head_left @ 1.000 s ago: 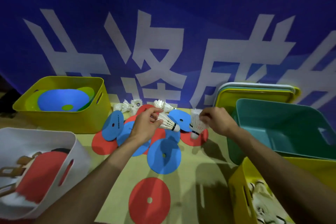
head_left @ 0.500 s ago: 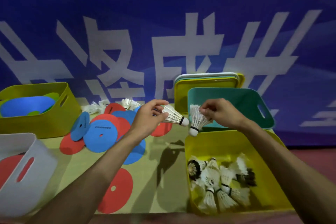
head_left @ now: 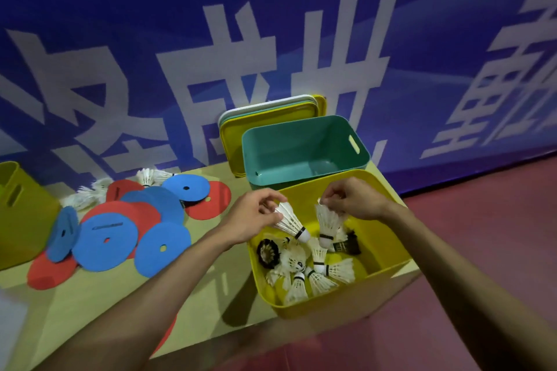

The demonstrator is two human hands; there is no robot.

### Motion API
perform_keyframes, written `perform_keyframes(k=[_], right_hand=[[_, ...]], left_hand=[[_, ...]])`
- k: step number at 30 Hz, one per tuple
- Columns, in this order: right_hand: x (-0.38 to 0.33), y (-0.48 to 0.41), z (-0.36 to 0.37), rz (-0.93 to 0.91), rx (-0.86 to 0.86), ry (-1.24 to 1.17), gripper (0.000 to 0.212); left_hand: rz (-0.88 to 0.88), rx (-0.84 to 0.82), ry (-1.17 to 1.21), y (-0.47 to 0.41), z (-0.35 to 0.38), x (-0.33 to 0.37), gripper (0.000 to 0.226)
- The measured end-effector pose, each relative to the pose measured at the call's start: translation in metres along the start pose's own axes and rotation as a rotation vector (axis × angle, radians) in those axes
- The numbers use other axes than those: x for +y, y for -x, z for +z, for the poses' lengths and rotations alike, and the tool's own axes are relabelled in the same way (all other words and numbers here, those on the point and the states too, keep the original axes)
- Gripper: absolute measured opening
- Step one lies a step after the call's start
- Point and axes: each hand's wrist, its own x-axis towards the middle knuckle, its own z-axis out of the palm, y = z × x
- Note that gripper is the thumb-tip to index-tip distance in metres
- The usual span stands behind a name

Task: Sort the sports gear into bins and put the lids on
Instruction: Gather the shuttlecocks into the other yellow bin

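Since half a second ago both hands have come forward and down, so the two shuttlecocks they carry now hang over the open yellow bin [head_left: 388, 268] rather than at its far rim, and the view has swung right, dropping the white bin out of sight.

The left hand [head_left: 253, 217] pinches the left shuttlecock [head_left: 291, 223] by its feather skirt, cork end tilted down and to the right. The right hand [head_left: 352, 202] pinches the right shuttlecock [head_left: 327, 221] by the tip of its feathers, cork hanging almost straight down. Both are above the bin's inside and not yet released.

Sorting looks partly done. A pile of shuttlecocks [head_left: 316, 271], mostly white with a couple of black ones, already lies on the floor of the yellow bin. A few loose shuttlecocks [head_left: 147, 175] remain on the table [head_left: 211, 280] by the banner, behind the discs. The blue discs [head_left: 102, 241] and red discs [head_left: 208, 208] lie spread and overlapping on the table, unsorted, next to the olive bin [head_left: 21, 214] at the left edge. The teal bin [head_left: 304, 122] behind the yellow one holds nothing that shows. The stacked lids [head_left: 229, 135] lean upright against the banner behind it, so no bin in view is covered yet.
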Motion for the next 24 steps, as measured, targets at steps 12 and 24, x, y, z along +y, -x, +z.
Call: perform_keyframes(k=[12,24], right_hand=[[-0.022,-0.022,0.026,0.022,-0.041,-0.086,0.014],[-0.169,-0.129,0.126,-0.051,-0.039,-0.242,0.014]], left_hand=[[-0.051,0.001,0.01,0.011,-0.022,-0.018,0.021],[-0.14,0.33,0.252,0.053,-0.176,-0.108,0.021]])
